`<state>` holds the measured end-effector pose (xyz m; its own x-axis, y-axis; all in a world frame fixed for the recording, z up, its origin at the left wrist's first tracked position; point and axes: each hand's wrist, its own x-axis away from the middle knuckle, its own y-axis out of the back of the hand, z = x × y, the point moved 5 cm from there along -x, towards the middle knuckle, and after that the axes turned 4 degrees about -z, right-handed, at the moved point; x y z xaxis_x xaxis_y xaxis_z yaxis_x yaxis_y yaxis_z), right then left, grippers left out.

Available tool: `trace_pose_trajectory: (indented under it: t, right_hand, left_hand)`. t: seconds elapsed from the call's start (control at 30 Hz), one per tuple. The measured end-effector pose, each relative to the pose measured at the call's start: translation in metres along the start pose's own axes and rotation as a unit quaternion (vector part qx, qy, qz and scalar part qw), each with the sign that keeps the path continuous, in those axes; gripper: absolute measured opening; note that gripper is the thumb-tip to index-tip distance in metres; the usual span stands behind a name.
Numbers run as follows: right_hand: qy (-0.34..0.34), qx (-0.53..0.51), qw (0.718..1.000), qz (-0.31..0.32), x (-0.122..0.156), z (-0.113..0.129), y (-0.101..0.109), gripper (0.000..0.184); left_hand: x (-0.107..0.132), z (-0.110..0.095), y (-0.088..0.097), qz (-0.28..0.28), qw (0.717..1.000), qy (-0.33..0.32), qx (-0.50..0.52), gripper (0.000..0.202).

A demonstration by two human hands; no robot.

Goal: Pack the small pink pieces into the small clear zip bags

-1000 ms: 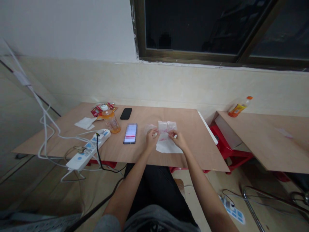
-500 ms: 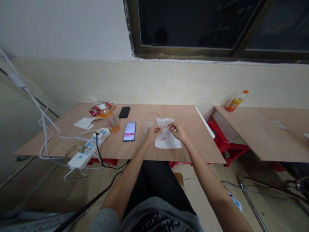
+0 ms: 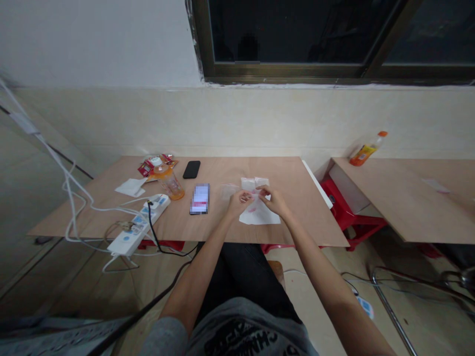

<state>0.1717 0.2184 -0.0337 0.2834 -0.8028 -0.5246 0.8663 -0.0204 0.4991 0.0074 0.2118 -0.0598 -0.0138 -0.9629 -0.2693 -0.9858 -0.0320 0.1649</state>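
Note:
Both hands meet over the wooden table (image 3: 289,173), pinching a small clear plastic bag (image 3: 251,197) with pink marks. My left hand (image 3: 239,202) grips its left edge with closed fingers. My right hand (image 3: 270,200) pinches the right side. Under them lies a white sheet (image 3: 261,215), and more clear bags (image 3: 254,182) rest just beyond. A phone with a lit screen (image 3: 200,199) sits left of my left hand.
A black phone (image 3: 192,169), an orange-lidded bottle (image 3: 169,180), red packets (image 3: 148,167) and a white tissue (image 3: 129,187) lie at the left. A power strip (image 3: 139,224) with white cables hangs over the front edge. Another table (image 3: 408,198) with an orange bottle (image 3: 368,148) stands right, red stool (image 3: 349,217) between.
My hands have drawn closer together on the small bag and lifted slightly. The view has shifted a little; the table items stay put.

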Motion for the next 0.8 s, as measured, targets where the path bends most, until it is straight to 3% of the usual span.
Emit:
trace_pose_trajectory:
  t: [0.17,0.47,0.63,0.8]
  right_hand:
    - [0.008,-0.032,0.999,0.025,0.0,0.011,-0.005,0.026]
    - [0.009,0.007,0.999,0.041,0.002,0.023,-0.006,0.028]
    - [0.024,0.021,0.998,0.051,0.003,0.024,-0.007,0.041]
    - [0.032,0.013,0.999,0.039,0.003,0.023,-0.007,0.036]
  left_hand:
    - [-0.001,-0.005,-0.007,0.039,0.999,-0.011,-0.012,0.013]
    - [0.003,-0.02,-0.007,0.07,0.992,-0.054,-0.095,0.015]
    - [0.003,-0.027,-0.007,0.093,0.974,-0.083,-0.188,0.018]
    - [0.005,-0.037,-0.005,0.086,0.955,-0.087,-0.271,0.017]
